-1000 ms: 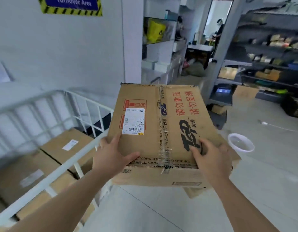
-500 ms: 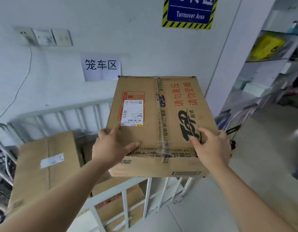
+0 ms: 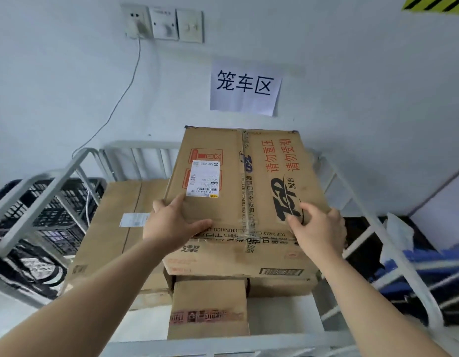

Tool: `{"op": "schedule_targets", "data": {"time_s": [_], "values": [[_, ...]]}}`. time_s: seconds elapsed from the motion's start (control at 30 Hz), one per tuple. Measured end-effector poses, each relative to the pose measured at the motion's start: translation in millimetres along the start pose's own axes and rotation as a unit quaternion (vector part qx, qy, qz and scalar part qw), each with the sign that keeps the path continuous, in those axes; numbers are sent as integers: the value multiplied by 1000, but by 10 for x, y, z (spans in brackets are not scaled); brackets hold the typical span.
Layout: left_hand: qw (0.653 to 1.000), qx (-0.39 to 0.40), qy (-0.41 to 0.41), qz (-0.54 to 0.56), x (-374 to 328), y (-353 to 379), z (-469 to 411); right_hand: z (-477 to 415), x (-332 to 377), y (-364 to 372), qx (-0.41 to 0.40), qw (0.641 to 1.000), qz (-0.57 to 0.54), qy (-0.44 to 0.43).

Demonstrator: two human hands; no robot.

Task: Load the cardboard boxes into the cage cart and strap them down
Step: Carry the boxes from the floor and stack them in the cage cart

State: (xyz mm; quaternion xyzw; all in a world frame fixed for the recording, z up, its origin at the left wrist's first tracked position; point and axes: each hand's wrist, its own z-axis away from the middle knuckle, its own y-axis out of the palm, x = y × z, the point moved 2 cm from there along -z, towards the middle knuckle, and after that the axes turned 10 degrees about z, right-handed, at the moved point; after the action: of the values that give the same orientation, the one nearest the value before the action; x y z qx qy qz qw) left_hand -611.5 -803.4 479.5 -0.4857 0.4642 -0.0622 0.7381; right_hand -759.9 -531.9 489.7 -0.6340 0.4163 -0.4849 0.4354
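Gripping cardboard box (image 3: 238, 197) | left hand (image 3: 171, 225) | right hand (image 3: 318, 229) | over cage cart (image 3: 140, 145)

left hand (image 3: 173, 224); right hand (image 3: 319, 231) | grip cardboard box (image 3: 231, 161) | over cage cart (image 3: 143, 145)

The one camera sits on my head and looks forward and down along both forearms. It faces the white wall (image 3: 68, 86) almost square on, with the paper sign (image 3: 245, 87) high in the middle and the wall sockets (image 3: 162, 23) near the top edge. My left hand (image 3: 171, 224) and right hand (image 3: 319, 230) sit close below the lens at mid-frame, gripping the cardboard box (image 3: 223, 150). The near rail of the cage cart (image 3: 274, 343) runs along the bottom edge. The wide lens bows the cart's side rails outward.
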Motion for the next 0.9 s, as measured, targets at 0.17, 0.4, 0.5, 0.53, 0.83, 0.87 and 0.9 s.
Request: {"op": "schedule_targets", "data": {"time_s": [0.17, 0.4, 0.5, 0.53, 0.83, 0.87, 0.9], "values": [[998, 13, -48, -28, 290, 262, -489, -423, 210, 559, 37, 999, 13, -12], [994, 67, -84, -20, 733, 785, -1238, -835, 397, 1381, 83, 996, 43, -1], [992, 82, -98, -21, 936, 1061, -1495, -978, 412, 1784, 104, 994, 41, 9], [991, 87, -102, -23, 1006, 1152, -1572, -1016, 417, 1921, 108, 993, 42, 10], [984, 95, -145, -44, 1702, 1982, -2058, -1241, 361, 3241, 149, 988, 28, 11], [983, 96, -151, -45, 1791, 2064, -2085, -1244, 358, 3384, 155, 988, 25, 10], [982, 97, -158, -46, 1878, 2138, -2105, -1246, 361, 3516, 162, 987, 22, 9]]}}
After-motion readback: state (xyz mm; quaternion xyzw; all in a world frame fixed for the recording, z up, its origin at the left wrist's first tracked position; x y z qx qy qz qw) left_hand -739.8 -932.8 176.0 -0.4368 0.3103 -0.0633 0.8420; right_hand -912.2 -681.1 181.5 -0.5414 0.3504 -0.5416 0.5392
